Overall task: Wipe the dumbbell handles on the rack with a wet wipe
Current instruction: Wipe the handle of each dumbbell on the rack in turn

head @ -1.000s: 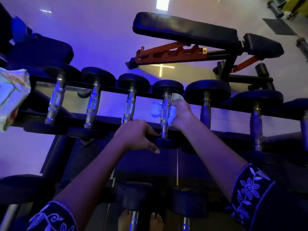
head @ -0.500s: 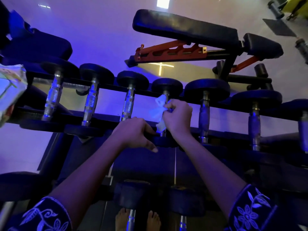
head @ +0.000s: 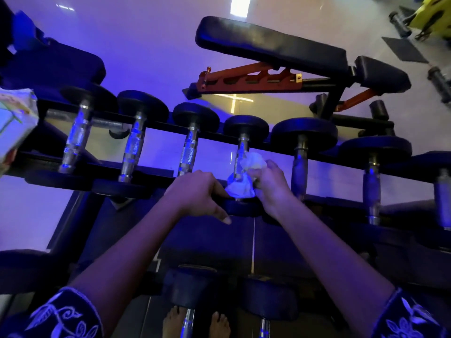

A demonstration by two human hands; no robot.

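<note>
We find the right hand (head: 268, 184) clutching the bunched wet wipe (head: 240, 189) against the fourth dumbbell handle (head: 241, 156). The left hand (head: 197, 191) grips its near head (head: 241, 208). We judge the rightward handles still outstanding.

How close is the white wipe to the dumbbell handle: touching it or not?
Touching. The head view shows the right hand pressing the bunched wipe against the dumbbell handle at its lower end.

Seven top-row dumbbells (head: 189, 152) — two hands (head: 200, 193) — one wipe (head: 240, 189).

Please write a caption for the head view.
Right hand presses a wipe to the handle of a dumbbell; left hand grips its end.
</note>
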